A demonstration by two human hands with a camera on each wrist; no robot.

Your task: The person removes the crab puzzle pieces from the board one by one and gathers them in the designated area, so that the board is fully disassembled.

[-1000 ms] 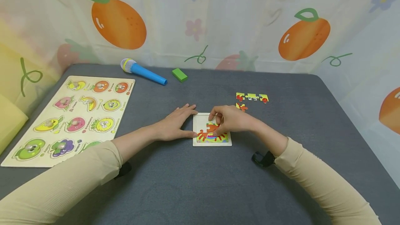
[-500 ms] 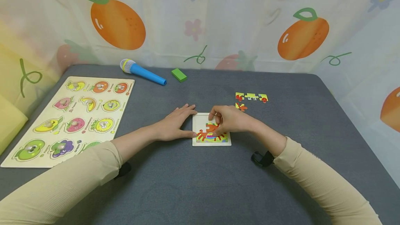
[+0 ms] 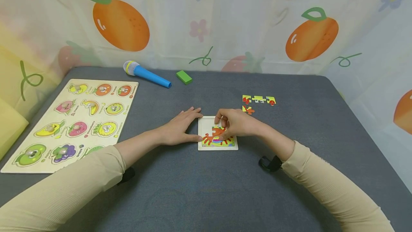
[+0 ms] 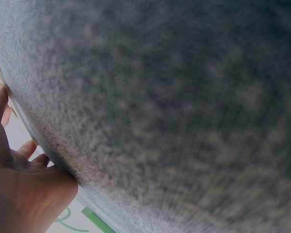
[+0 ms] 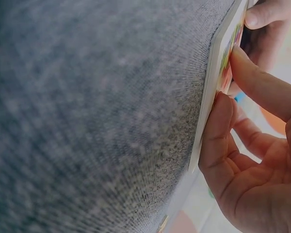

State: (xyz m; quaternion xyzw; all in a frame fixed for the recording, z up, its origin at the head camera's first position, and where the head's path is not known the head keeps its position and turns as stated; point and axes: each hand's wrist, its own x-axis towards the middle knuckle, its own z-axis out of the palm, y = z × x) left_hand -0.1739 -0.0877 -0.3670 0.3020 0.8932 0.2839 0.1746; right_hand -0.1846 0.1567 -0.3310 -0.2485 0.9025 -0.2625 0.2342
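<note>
A small square wooden puzzle board (image 3: 205,124) lies on the dark table, its lower part filled with a red crab picture (image 3: 218,140). My left hand (image 3: 178,128) rests at the board's left side, fingers spread, the thumb on the left edge and a fingertip by the far left corner. My right hand (image 3: 239,122) is over the board's right half, where bent thumb and index finger hold a puzzle piece (image 3: 220,126) down at the picture; the hand partly hides it. In the right wrist view the thumb (image 5: 242,60) touches the picture.
Several loose puzzle pieces (image 3: 259,99) lie beyond my right hand. A large fruit puzzle board (image 3: 84,112) is at the left, near my left sleeve. A blue toy microphone (image 3: 151,76) and a green block (image 3: 184,77) lie toward the back, before a printed curtain (image 3: 231,20).
</note>
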